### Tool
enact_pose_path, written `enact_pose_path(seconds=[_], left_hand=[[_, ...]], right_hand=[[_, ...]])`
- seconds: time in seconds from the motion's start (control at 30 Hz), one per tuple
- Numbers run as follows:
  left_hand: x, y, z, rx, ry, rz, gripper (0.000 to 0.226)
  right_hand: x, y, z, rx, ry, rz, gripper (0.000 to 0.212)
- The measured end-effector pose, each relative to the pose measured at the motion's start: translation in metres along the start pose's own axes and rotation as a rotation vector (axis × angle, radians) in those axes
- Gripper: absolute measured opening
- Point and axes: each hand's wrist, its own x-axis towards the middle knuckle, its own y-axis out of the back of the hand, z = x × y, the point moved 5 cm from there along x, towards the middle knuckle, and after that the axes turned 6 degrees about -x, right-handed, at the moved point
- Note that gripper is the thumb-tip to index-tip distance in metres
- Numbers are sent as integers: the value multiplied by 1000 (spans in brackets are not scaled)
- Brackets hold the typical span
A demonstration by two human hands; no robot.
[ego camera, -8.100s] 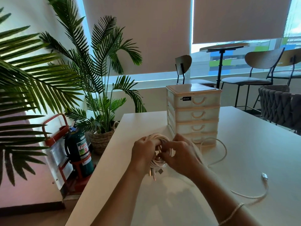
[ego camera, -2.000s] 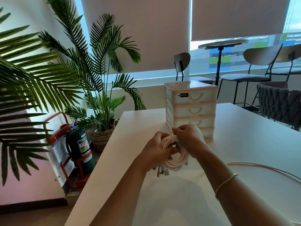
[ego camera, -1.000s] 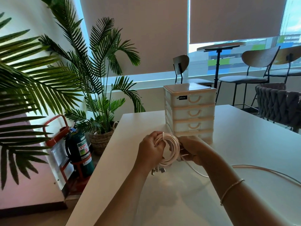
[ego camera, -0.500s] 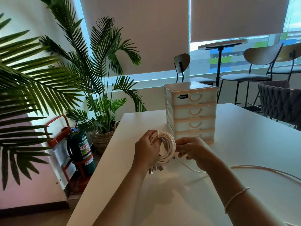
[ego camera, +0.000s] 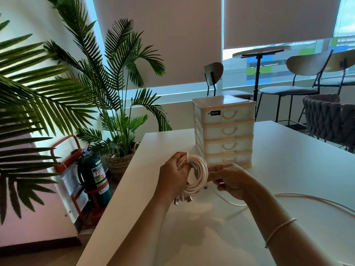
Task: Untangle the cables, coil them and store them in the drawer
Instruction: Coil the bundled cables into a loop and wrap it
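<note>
My left hand (ego camera: 173, 175) grips a round coil of white cables (ego camera: 199, 178) above the white table (ego camera: 288, 169), with several plug ends (ego camera: 182, 200) hanging below it. Just right of the coil, my right hand (ego camera: 230, 179) pinches the loose cable strand (ego camera: 307, 198), which trails off across the table to the right edge of the view. Behind both hands stands a small white drawer unit (ego camera: 223, 129) with its drawers closed.
Palm plants (ego camera: 107, 89) and a fire extinguisher (ego camera: 94, 175) stand off the table's left edge. Chairs (ego camera: 299, 73) and a tall round table stand by the window behind. A dark woven chair (ego camera: 330, 118) sits at the far right.
The mixed bundle has become a neat round coil in my left hand. My right hand has come off the coil's top and now holds the loose strand beside it.
</note>
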Motion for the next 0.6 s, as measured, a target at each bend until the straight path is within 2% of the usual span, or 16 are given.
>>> enact_pose_path(seconds=[0.23,0.37,0.53,0.6], left_hand=[[-1,-1,2,-27,10,-30,21],[1,0,4,-25,-5,-10,21],[2,5,4,-20,-20,23,20],[2,6,5,-6,-33,33,19]], right_hand=[[-1,-8,9,154,-68,-142,8],[-1,-8,7,238,-15,-202,16],[-2,-8,2,282,94,-302,14],[-1,-9,3,299,120,-339,21]])
